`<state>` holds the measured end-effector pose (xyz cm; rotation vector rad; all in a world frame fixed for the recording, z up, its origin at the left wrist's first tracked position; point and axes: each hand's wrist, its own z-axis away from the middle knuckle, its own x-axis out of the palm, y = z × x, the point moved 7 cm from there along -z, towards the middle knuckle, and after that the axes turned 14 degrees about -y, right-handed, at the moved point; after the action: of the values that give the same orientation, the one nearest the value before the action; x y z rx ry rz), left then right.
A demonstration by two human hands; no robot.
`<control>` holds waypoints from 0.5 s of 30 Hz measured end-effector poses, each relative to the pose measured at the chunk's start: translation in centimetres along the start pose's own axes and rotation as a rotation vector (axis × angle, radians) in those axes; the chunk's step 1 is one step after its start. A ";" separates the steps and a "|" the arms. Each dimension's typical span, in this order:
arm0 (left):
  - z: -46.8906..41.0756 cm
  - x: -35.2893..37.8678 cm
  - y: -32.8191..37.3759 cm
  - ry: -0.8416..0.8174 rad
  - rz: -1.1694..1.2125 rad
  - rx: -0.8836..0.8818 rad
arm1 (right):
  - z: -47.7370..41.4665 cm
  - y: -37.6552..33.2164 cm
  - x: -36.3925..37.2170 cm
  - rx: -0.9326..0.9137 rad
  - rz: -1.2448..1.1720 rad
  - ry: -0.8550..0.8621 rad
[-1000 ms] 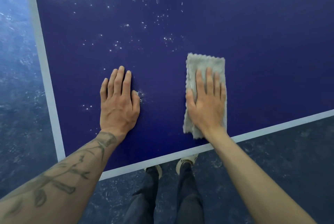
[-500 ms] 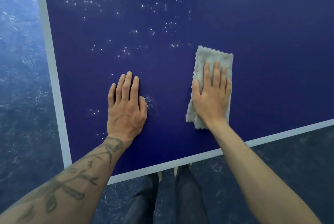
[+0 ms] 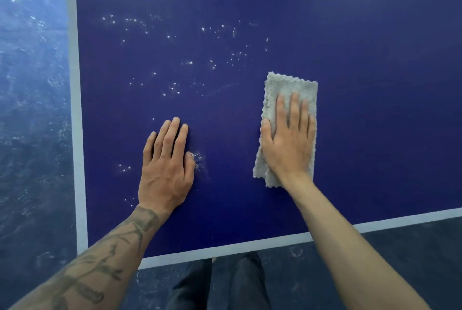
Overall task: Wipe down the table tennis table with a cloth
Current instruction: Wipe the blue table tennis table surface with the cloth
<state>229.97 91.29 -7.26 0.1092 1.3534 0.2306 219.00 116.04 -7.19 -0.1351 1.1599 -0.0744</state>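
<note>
The right hand (image 3: 287, 144), grip open, is pressing the grey fuzzy cloth (image 3: 292, 87) on the blue counter (image 3: 375, 84). White specks (image 3: 190, 62) are lying up-left of it.

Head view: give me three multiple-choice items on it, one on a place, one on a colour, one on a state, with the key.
1. Where does the cloth lie?
A. Hanging over the table's edge
B. Flat on the table, under the right hand
C. Bunched up in a fist

2. What colour is the cloth?
A. Red
B. Green
C. Light grey

3. How is the left hand placed?
A. Flat on the table, fingers straight
B. Curled into a fist
C. Raised clear of the table

Key:
1 B: the right hand presses the cloth onto the blue surface, inside the white border.
2 C: it shows pale grey against the dark blue.
3 A: it lies palm down, holding nothing, next to white specks.
</note>
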 end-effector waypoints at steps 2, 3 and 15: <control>-0.1 0.0 0.0 0.007 -0.019 0.001 | -2.6 -2.8 -0.5 -0.005 -0.028 0.025; -0.1 0.0 0.1 0.006 -0.029 0.000 | -3.0 -4.5 -0.2 -0.037 -0.029 0.031; -3.1 -3.9 0.8 0.014 -0.036 -0.058 | -6.3 -0.9 -2.3 -0.109 -0.001 0.017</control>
<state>226.09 90.97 -4.06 0.0345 1.3598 0.2410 212.34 115.02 -7.43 -0.2311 1.1813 -0.0130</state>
